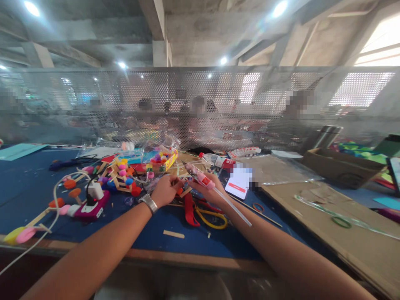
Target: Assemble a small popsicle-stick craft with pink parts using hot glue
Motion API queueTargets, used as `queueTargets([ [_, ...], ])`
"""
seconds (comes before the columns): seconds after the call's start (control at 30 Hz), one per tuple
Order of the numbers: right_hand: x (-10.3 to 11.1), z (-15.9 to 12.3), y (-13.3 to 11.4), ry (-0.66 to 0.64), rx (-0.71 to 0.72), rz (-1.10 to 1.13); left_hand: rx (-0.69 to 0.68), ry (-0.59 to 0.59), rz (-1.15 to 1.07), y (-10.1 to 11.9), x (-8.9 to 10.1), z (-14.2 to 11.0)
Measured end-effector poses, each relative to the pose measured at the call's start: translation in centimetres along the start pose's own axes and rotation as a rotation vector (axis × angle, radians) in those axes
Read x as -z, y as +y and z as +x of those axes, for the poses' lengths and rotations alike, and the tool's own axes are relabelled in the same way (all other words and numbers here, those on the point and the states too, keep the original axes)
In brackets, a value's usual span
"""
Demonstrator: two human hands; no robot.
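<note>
My right hand (pixel 210 188) is closed around a pink hot-glue gun (pixel 200 176), whose clear glue stick (pixel 234 206) trails back toward me. My left hand (pixel 165 189), with a metal watch on the wrist, is curled with fingers pinched on a small wooden stick piece (pixel 184 192) that sits just under the gun's tip. Both hands meet over the blue table (pixel 37 183). Left of them stands a craft structure of wooden sticks and coloured pom-poms (pixel 120 174).
Red-handled and yellow-handled scissors (pixel 203 212) lie under my wrists. A purple power strip with white plug (pixel 92 204) is on the left. A phone (pixel 239 183), cardboard sheet (pixel 343 225), cardboard box (pixel 340 166) and steel flask (pixel 325 137) are on the right. Mesh screen (pixel 200 104) behind; people beyond it.
</note>
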State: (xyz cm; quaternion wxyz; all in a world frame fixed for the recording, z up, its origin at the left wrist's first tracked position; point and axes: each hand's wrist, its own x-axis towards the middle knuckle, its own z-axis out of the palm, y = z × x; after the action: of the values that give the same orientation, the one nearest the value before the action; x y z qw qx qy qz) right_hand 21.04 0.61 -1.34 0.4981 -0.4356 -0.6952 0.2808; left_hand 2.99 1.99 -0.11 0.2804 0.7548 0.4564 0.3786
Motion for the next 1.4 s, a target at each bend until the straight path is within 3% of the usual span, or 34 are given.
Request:
queueTargets([
  [0.2, 0.1, -0.1, -0.3, -0.039, -0.019, -0.007, 0.017, 0.006, -0.106, 0.3, 0.2, 0.0],
  [0.7, 0.2, -0.1, -0.8, -0.047, -0.016, 0.021, 0.284, 0.028, -0.764, -0.4, -0.3, 0.6],
  [1.2, 0.0, -0.3, -1.0, -0.056, -0.011, 0.007, 0.352, 0.027, -0.811, 0.0, 0.0, 0.6],
  [1.4, -0.2, -0.1, -0.3, 0.066, -0.091, 0.101, 0.326, 0.025, -0.817, -0.6, -0.1, 0.7],
])
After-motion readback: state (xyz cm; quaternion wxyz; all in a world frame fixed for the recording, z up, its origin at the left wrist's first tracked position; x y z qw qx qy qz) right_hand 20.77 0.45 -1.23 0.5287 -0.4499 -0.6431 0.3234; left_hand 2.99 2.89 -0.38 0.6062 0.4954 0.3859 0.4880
